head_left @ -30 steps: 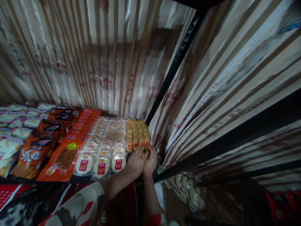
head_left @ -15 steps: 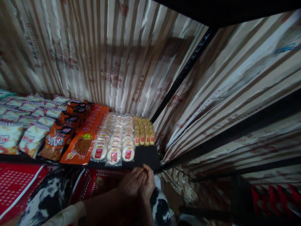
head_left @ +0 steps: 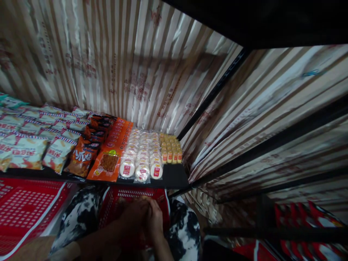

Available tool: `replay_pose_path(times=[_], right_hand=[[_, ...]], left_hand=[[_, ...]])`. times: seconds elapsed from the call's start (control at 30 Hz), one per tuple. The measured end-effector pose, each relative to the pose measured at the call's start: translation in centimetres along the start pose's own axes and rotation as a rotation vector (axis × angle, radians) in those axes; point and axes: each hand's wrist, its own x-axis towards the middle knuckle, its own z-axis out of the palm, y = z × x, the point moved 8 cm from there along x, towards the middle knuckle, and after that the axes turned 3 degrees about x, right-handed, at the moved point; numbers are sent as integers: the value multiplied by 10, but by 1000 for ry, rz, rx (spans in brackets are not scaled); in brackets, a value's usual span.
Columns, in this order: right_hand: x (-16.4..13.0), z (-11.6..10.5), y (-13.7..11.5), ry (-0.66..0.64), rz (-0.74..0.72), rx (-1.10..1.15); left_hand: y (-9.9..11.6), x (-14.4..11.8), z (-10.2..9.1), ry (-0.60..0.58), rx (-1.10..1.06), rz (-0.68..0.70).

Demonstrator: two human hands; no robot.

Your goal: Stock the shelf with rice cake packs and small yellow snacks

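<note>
My left hand (head_left: 134, 216) and my right hand (head_left: 154, 222) are pressed together low in the view, over a red plastic basket (head_left: 127, 195) below the shelf's front edge. It is too dark to tell whether they hold anything. On the black shelf (head_left: 174, 176) above them lie rows of small yellow packets (head_left: 170, 150) at the right end. Beside these are rows of round white cakes with red labels (head_left: 143, 156) and a long orange packet (head_left: 111, 156). A bare strip of shelf lies in front of the yellow packets.
Dark orange snack bags (head_left: 83, 156) and white chip bags (head_left: 29, 145) fill the shelf's left. Striped shiny sheeting (head_left: 122, 65) backs the shelf, with a black upright post (head_left: 214, 92) at its right corner. A second red basket (head_left: 24, 206) sits lower left. Red packets (head_left: 299, 221) lie lower right.
Both hands have drawn back from the yellow packets on the shelf, down to the red basket. The view has pulled away and shifted, showing more of the shelf's left side.
</note>
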Motion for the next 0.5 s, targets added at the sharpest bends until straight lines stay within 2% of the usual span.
replay_pose_path(times=[0.1, 0.23, 0.37, 0.5], right_hand=[[9, -6, -22, 70, -113, -87], [33, -17, -42, 144, -205, -260], [72, -25, -51, 151, -213, -429], [106, -21, -51, 105, -219, -556]], left_hand=[[-1, -2, -25, 139, 136, 31], [-2, 0, -69, 451, 481, -9], [-4, 11, -91, 489, 668, -47], [-10, 25, -99, 462, 716, -76]])
